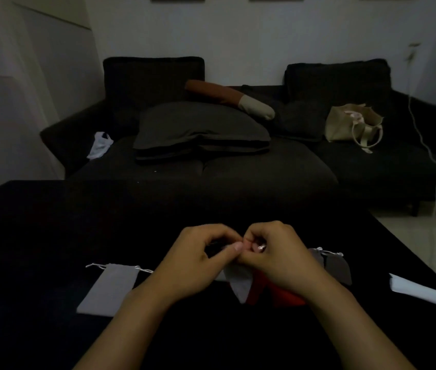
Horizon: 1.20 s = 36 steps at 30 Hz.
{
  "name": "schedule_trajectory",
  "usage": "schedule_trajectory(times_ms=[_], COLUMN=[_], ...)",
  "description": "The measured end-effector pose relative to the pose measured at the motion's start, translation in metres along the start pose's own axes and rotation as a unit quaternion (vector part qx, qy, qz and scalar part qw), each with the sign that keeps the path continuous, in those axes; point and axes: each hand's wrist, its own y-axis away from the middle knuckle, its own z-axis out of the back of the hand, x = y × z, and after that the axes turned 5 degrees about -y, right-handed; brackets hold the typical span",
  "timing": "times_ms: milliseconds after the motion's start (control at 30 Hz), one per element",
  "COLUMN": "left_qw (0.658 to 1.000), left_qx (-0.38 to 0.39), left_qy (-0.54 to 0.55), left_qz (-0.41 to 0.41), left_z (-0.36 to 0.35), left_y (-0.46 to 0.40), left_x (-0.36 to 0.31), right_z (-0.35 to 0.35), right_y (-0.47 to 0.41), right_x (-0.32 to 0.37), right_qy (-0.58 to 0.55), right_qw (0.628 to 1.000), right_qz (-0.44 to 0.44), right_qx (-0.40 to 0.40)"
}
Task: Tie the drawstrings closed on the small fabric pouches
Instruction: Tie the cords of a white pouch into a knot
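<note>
Both hands are up over the middle of the dark table [37, 236], near its front edge, working a knot. The left hand [200, 260] has its fingers curled, thumb and forefinger pinching at the top of a grey pouch [239, 283]; the right hand [278, 259] meets it fingertip to fingertip, pinching there too. The cord itself is too small and dim to make out. The pouch hangs from that pinch, with something red [286, 296] just under it. This looks like mid-tie; next comes drawing the ends apart to cinch it. Left of the hands a second grey pouch [110, 288] lies flat, strings loose. Right, more dark grey pouches [338, 268]. At the right edge, white paper [422, 292]. Beyond, a dark sofa [238, 172].
</note>
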Motion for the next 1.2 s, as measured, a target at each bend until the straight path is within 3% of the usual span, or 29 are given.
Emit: schedule_trajectory(times_ms=[133, 300, 467, 633, 767, 933, 1067, 1200], left_qw=[1.000, 0.996, 0.999, 0.994, 0.998, 0.999, 0.995, 0.985], left_qx=[0.001, 0.075, 0.049, 0.070, 0.026, -0.010, 0.065, 0.117], left_qy=[-0.003, 0.039, 0.009, 0.080, 0.056, -0.013, -0.018, 0.033], left_qz=[-0.015, 0.034, 0.015, 0.026, 0.034, 0.047, 0.077, 0.120], left_z=[-0.001, -0.002, -0.003, -0.002, -0.004, 0.002, 0.007, 0.010], left_y=[-0.001, 0.003, 0.003, 0.002, 0.002, 0.004, 0.004, 0.006], left_x=[0.005, 0.011, 0.007, 0.001, 0.005, 0.009, 0.007, 0.002], right_z=[0.004, 0.011, 0.015, 0.017, 0.019, 0.022, 0.015, 0.008], right_y=[0.001, 0.003, 0.004, 0.004, 0.005, 0.003, 0.001, -0.001], right_x=[0.003, 0.014, 0.017, 0.015, 0.014, 0.006, -0.001, -0.007], right_qy=[0.000, -0.168, -0.261, -0.341, -0.275, -0.027, 0.094, 0.107], right_qw=[1.000, 0.986, 0.965, 0.940, 0.961, 0.998, 0.993, 0.991], right_qz=[0.017, -0.010, -0.013, -0.021, -0.010, 0.004, 0.025, 0.021], right_qx=[-0.001, 0.000, 0.027, 0.016, 0.041, 0.052, 0.063, 0.074])
